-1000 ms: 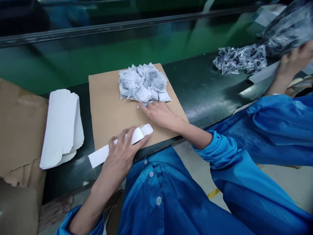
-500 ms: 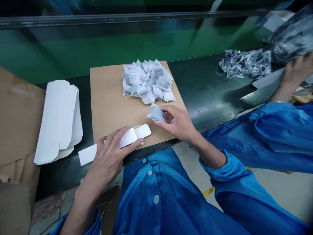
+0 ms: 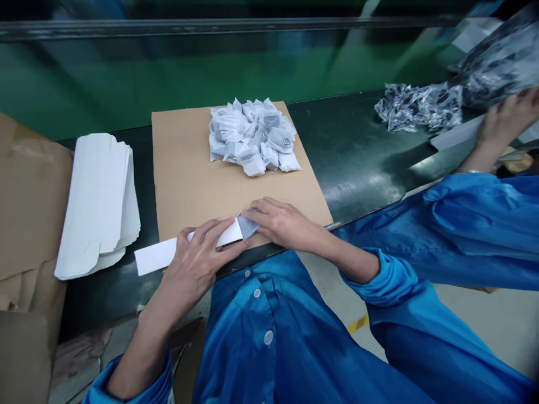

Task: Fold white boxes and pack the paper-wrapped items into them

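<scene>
**Pale packet (image 3: pixel 247 226) meets narrow box (image 3: pixel 156 257) at bench (image 3: pixel 353 168) edge**

At far left, a worn brown carton (image 3: pixel 29 213) stands against the near side of the scene. Just beside it, a stack of flat white boxes (image 3: pixel 95 196) lies lengthwise on the dark bench, apparently kept there to be within easy reach of the left hand (image 3: pixel 197 247). That hand spans the narrow box from above, fingers curled over its far side and thumb along its near side, a hold that seems meant to steady it. The box lies aslant across the near edge of a brown cardboard sheet (image 3: pixel 189 174), its left end jutting past the sheet and its right end turned toward the other hand, probably to make the two ends easy to bring together.

At that right end sits the packet, touching the box; how much of it is inside cannot be told. The right hand (image 3: pixel 286 224) has its fingers drawn close together around the packet, the thumb partly hidden. Beyond, a heap of similar packets (image 3: pixel 252 137) rests toward the sheet's far edge, perhaps to leave working room in front.

Farther right, shiny clear bags (image 3: pixel 421 106) lie near a co-worker's hand (image 3: pixel 505 120), which reaches in from a blue sleeve (image 3: pixel 492 207); what its fingers hold cannot be told.
</scene>
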Available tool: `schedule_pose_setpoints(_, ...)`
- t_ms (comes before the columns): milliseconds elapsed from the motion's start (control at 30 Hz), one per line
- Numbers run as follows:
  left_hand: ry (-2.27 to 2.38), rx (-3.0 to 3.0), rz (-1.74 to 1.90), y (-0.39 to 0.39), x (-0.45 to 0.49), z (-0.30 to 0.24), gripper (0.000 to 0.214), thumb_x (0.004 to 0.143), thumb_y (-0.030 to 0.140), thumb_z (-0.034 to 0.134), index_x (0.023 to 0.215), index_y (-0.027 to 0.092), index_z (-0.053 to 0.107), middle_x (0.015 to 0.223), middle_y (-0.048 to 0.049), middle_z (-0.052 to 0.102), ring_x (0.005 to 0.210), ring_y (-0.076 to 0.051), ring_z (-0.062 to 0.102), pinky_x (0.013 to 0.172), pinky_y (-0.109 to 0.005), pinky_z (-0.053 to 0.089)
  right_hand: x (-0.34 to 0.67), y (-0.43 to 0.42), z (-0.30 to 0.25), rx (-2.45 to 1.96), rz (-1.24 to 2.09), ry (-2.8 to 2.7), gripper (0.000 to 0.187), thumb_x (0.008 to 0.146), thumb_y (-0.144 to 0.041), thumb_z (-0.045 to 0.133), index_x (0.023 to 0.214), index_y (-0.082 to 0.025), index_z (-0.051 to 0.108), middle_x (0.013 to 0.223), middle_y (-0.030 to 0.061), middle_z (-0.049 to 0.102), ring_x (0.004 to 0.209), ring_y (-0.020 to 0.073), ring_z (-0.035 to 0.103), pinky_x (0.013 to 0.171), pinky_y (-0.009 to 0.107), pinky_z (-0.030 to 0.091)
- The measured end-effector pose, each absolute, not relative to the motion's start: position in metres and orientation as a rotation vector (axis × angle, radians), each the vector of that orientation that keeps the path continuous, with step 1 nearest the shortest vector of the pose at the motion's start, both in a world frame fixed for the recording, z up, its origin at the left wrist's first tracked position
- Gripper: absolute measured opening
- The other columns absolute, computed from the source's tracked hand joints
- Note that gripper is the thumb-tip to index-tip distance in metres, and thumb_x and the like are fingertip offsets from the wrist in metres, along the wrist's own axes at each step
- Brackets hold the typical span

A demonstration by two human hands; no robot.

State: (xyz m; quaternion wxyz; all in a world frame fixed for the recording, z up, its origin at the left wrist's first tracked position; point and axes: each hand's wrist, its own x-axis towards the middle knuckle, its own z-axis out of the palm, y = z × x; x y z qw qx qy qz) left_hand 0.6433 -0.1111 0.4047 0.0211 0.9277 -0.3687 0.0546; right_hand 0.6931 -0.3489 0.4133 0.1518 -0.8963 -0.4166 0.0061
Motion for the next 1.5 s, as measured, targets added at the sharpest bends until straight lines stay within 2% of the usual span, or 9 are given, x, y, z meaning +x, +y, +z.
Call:
schedule_pose_setpoints(133, -1.118, 2.861, 0.230, -0.109, 0.644, 0.401, 0.066, 0.082, -0.005, 0.046, 0.129, 0.040, 0.060, 0.145, -0.0117, 0.050, 0.128, -0.035, 0.048, 0.088, -0.050, 0.044, 0.690, -0.337, 0.397, -2.355, -0.018, -0.954, 0.034, 0.093, -0.010, 0.052, 0.127, -0.010, 0.054, 0.120, 0.0170, 0.064, 0.113, 0.0258, 0.059, 0.098, 0.047, 0.052)
schedule_pose_setpoints(333, -0.957, 2.782, 0.353, -0.117, 0.639, 0.393, 0.056, 0.088, 0.000, 0.047, 0.133, 0.033, 0.057, 0.143, -0.0167, 0.050, 0.127, -0.031, 0.052, 0.095, -0.048, 0.044, 0.669, -0.325, 0.392, -1.832, 0.216, -0.362, 0.034, 0.089, -0.010, 0.055, 0.122, -0.019, 0.055, 0.117, 0.0079, 0.063, 0.103, 0.0146, 0.067, 0.092, 0.033, 0.058)
schedule_pose_setpoints(633, -0.539, 2.789, 0.684, -0.180, 0.644, 0.391, 0.047, 0.097, 0.012, 0.044, 0.142, 0.025, 0.047, 0.140, -0.0194, 0.055, 0.123, -0.026, 0.059, 0.096, -0.042, 0.047, 0.675, -0.317, 0.396, -1.878, -0.145, -0.226, 0.030, 0.084, -0.021, 0.066, 0.114, -0.022, 0.065, 0.127, 0.0089, 0.061, 0.123, 0.0221, 0.057, 0.105, 0.041, 0.049)
schedule_pose_setpoints(833, -0.504, 2.756, 0.619, -0.205, 0.644, 0.402, 0.052, 0.096, 0.015, 0.048, 0.146, 0.025, 0.041, 0.148, -0.0178, 0.049, 0.131, -0.028, 0.053, 0.099, -0.043, 0.048, 0.697, -0.346, 0.383, -1.648, -0.017, 0.029, 0.036, 0.078, -0.032, 0.074, 0.111, -0.020, 0.067, 0.089, 0.0041, 0.070, 0.078, 0.0175, 0.066, 0.071, 0.033, 0.057)
schedule_pose_setpoints(967, -0.249, 2.780, 0.750, -0.134, 0.649, 0.421, 0.060, 0.096, 0.031, 0.052, 0.152, 0.026, 0.029, 0.152, -0.0171, 0.045, 0.138, -0.032, 0.046, 0.105, -0.054, 0.045, 0.732, -0.427, 0.405, -1.838, -0.042, -0.003, 0.036, 0.070, -0.031, 0.082, 0.104, -0.023, 0.075, 0.096, 0.0072, 0.074, 0.083, 0.0183, 0.069, 0.073, 0.034, 0.055)
schedule_pose_setpoints(1067, 0.255, 2.974, 0.616, -0.065, 0.658, 0.432, 0.060, 0.097, 0.042, 0.046, 0.150, 0.018, 0.034, 0.153, -0.0212, 0.042, 0.137, -0.042, 0.044, 0.106, -0.066, 0.040, 0.775, -0.502, 0.431, -2.079, -0.059, 0.037, 0.027, 0.071, -0.028, 0.079, 0.097, -0.023, 0.079, 0.102, 0.0106, 0.075, 0.084, 0.0147, 0.068, 0.074, 0.034, 0.050)
schedule_pose_setpoints(1200, 0.304, 3.045, 0.464, -0.025, 0.663, 0.434, 0.044, 0.101, 0.041, 0.032, 0.122, 0.017, 0.062, 0.123, -0.0127, 0.068, 0.112, -0.036, 0.066, 0.082, -0.049, 0.055, 0.822, -0.547, 0.448, -2.232, -0.125, 0.131, 0.014, 0.073, -0.018, 0.074, 0.086, -0.016, 0.078, 0.094, 0.0143, 0.075, 0.086, 0.0179, 0.068, 0.077, 0.040, 0.048)
schedule_pose_setpoints(1367, 0.443, 3.036, 0.648, -0.018, 0.661, 0.434, 0.038, 0.101, 0.036, 0.034, 0.123, 0.022, 0.061, 0.094, -0.0016, 0.074, 0.094, -0.025, 0.071, 0.074, -0.038, 0.053, 0.786, -0.462, 0.439, -2.346, -0.574, -0.192, 0.018, 0.084, -0.020, 0.065, 0.101, -0.020, 0.073, 0.113, 0.0176, 0.069, 0.116, 0.0321, 0.060, 0.098, 0.054, 0.045)
schedule_pose_setpoints(1500, 0.326, 2.960, 0.935, -0.038, 0.658, 0.424, 0.032, 0.099, 0.033, 0.044, 0.117, 0.019, 0.066, 0.117, -0.0101, 0.073, 0.103, -0.029, 0.071, 0.080, -0.042, 0.056, 0.713, -0.332, 0.422, -1.878, 0.085, -0.461, 0.039, 0.092, -0.034, 0.060, 0.129, -0.020, 0.057, 0.118, 0.0123, 0.068, 0.097, 0.0214, 0.069, 0.084, 0.040, 0.058)
